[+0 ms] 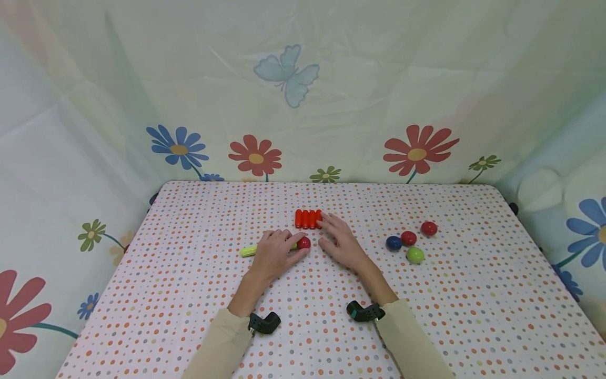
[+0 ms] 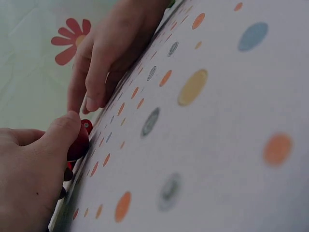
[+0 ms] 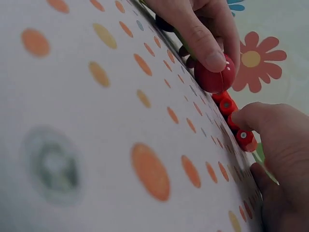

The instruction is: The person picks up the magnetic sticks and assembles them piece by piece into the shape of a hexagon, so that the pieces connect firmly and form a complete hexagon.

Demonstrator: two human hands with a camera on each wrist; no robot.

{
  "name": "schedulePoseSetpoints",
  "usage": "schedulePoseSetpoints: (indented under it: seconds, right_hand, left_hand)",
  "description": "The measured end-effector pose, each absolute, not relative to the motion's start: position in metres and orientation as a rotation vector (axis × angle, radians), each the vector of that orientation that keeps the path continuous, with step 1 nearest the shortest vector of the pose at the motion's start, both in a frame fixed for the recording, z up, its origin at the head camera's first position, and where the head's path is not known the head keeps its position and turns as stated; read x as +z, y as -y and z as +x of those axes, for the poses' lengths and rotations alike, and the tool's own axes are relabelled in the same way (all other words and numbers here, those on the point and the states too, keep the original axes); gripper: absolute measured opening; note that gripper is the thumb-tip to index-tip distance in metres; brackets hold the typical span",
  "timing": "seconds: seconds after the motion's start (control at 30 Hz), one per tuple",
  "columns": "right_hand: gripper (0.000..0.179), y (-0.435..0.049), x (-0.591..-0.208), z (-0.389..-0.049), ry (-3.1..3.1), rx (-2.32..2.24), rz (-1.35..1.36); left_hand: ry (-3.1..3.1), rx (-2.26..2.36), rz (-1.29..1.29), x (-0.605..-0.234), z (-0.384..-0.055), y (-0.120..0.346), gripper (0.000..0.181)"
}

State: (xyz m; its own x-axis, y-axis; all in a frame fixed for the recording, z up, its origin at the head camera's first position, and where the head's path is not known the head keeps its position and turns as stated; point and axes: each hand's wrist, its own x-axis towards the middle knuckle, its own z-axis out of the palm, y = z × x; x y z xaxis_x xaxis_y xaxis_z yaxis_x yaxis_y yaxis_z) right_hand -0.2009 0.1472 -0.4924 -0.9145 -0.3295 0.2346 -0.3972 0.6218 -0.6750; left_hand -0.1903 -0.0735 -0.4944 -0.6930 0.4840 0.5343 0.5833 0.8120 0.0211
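My left hand (image 1: 276, 252) pinches a glossy red ball (image 1: 304, 242) between thumb and fingers, low over the dotted cloth. In the right wrist view a thin seam runs around this ball (image 3: 217, 77). A lime-yellow stick-like piece (image 1: 248, 251) lies under the left hand, its middle hidden by the fingers. Just beyond is a row of several red batteries (image 1: 305, 219), side by side, with metal dots on their ends in the right wrist view. My right hand (image 1: 344, 243) has its fingers extended, fingertips at the right end of that row, thumb apart below.
Right of the right hand lie a blue ball (image 1: 393, 242), a red ball (image 1: 408, 238), a green ball (image 1: 415, 255) and another red ball (image 1: 428, 228). A white dotted cloth (image 1: 199, 295) covers the table. Behind its far edge hangs a flowered curtain (image 1: 350, 105).
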Motion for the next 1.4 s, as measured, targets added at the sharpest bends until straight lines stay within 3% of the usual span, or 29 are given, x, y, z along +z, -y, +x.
schedulePoseSetpoints:
  seconds: [0.33,0.87,1.4]
  right_hand:
    - [0.046,-0.1461,-0.4878,-0.1980,2.809,1.134,0.613]
    - [0.039,-0.1471,-0.4890,-0.2009,2.752,1.164,0.513]
    - [0.004,-0.1480,-0.4914,-0.2021,2.617,1.113,0.201]
  left_hand:
    - [2.456,-0.284,-0.804,-0.4951,-0.1906,0.0726,0.031]
    - [2.490,-0.345,-0.760,-0.4937,-0.1889,0.0717,0.032]
    - [2.539,-0.387,-0.748,-0.4915,-0.1877,0.0715,0.035]
